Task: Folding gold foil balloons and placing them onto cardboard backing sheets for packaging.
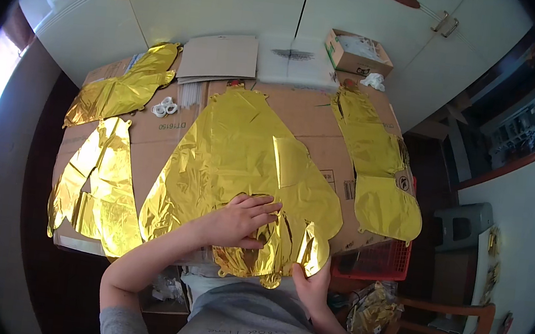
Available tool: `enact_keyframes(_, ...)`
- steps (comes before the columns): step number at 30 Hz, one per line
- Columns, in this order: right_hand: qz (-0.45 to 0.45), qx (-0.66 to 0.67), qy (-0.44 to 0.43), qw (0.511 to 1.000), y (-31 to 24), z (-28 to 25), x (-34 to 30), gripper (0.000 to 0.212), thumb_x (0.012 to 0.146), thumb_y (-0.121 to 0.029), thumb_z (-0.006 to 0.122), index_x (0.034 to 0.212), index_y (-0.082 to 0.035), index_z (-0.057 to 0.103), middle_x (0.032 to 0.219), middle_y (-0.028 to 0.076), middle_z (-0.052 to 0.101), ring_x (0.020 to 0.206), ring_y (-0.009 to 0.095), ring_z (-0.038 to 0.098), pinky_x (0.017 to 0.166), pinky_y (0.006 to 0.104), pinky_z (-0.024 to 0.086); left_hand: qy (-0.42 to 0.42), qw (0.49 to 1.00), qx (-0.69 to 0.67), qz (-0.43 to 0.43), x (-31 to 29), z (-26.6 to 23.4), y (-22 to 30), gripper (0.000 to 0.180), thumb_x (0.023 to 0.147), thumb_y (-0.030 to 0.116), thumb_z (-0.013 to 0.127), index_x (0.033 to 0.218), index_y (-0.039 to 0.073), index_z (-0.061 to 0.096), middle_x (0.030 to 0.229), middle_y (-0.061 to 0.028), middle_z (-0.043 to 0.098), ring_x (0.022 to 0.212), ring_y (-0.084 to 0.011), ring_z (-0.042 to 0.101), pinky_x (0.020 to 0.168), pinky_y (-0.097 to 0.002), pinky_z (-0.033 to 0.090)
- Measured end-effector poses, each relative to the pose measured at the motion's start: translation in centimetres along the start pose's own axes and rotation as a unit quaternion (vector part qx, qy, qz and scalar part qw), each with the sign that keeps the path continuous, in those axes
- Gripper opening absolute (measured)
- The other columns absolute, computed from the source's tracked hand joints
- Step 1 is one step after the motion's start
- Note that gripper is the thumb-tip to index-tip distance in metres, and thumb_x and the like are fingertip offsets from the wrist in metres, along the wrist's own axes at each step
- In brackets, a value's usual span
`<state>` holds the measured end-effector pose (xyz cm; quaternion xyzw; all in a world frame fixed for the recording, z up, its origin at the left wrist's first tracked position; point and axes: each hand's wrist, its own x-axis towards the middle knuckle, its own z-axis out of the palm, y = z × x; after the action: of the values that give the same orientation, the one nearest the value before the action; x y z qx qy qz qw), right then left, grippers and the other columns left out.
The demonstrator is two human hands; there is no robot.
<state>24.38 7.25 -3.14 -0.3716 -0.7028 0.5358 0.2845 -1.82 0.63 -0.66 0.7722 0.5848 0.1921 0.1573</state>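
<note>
A large flat gold foil balloon lies spread over the cardboard in front of me, its lower edge reaching the near side. My left hand rests on its lower middle with the fingers stretched out. At the lower right corner, my right hand has the balloon's edge between thumb and fingers; part of these fingers is hidden under the foil. Another flat gold foil piece is at the near left, a further one lies at the far left, and a long one runs down the right side.
Small white rolls sit left of the large balloon. Grey-brown board sheets and a small open box stand against the white cabinets. A red plastic crate is under the right edge, near a wooden chair.
</note>
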Motion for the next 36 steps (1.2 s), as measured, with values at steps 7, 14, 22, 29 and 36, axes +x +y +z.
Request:
enact_keyframes(7, -0.232, -0.214, -0.023, 0.949, -1.5, 0.2, -0.2, 0.032, 0.072, -0.002, 0.074, 0.102, -0.001, 0.062, 0.085, 0.012, 0.062, 0.076, 0.031, 0.063, 0.068, 0.04, 0.052, 0.002, 1.0, -0.005, -0.004, -0.1, 0.3, -0.2, 0.06, 0.08, 0.037, 0.071, 0.124, 0.003, 0.052, 0.151, -0.0117, 0.04, 0.139, -0.0305, 0.037, 0.108, -0.0487, 0.034)
enact_keyframes(14, -0.364, -0.253, -0.104, 0.89, -3.1, 2.3, 0.7, 0.031, 0.065, -0.005, 0.075, 0.096, -0.009, 0.072, 0.093, 0.003, 0.063, 0.096, 0.024, 0.063, 0.085, 0.0426, 0.05, 0.012, 1.0, 0.011, -0.006, 0.0, 0.4, -0.5, 0.037, 0.085, 0.013, 0.061, 0.118, 0.0, 0.053, 0.148, -0.0128, 0.044, 0.138, -0.0315, 0.039, 0.107, -0.0467, 0.036)
enact_keyframes(22, -0.383, -0.27, -0.169, 0.867, -2.4, 2.7, 1.3, 0.023, 0.078, -0.009, 0.071, 0.1, -0.004, 0.069, 0.111, 0.008, 0.065, 0.116, 0.025, 0.06, 0.104, 0.0424, 0.046, 0.053, 0.992, -0.117, -0.02, -0.1, 0.3, -0.8, 0.046, 0.088, 0.011, 0.058, 0.132, 0.002, 0.049, 0.142, -0.0184, 0.048, 0.132, -0.0341, 0.045, 0.106, -0.0461, 0.037)
enact_keyframes(29, -0.409, -0.27, -0.183, 0.852, -2.4, 2.7, 1.5, 0.02, 0.081, -0.009, 0.069, 0.1, -0.002, 0.069, 0.111, 0.009, 0.066, 0.112, 0.024, 0.063, 0.102, 0.0416, 0.048, 0.054, 0.986, -0.15, -0.048, -0.2, 0.3, -0.6, 0.051, 0.091, 0.018, 0.059, 0.137, 0.002, 0.044, 0.14, -0.0211, 0.048, 0.13, -0.0352, 0.046, 0.105, -0.0466, 0.036)
enact_keyframes(36, -0.417, -0.266, -0.205, 0.844, -2.3, 2.3, 1.8, 0.022, 0.081, -0.012, 0.07, 0.102, -0.004, 0.07, 0.113, 0.008, 0.066, 0.113, 0.024, 0.062, 0.103, 0.0416, 0.047, 0.057, 0.997, -0.055, 0.002, 0.0, -0.1, -0.1, 0.053, 0.083, 0.018, 0.065, 0.134, 0.011, 0.053, 0.145, -0.019, 0.044, 0.13, -0.0353, 0.046, 0.101, -0.0494, 0.041)
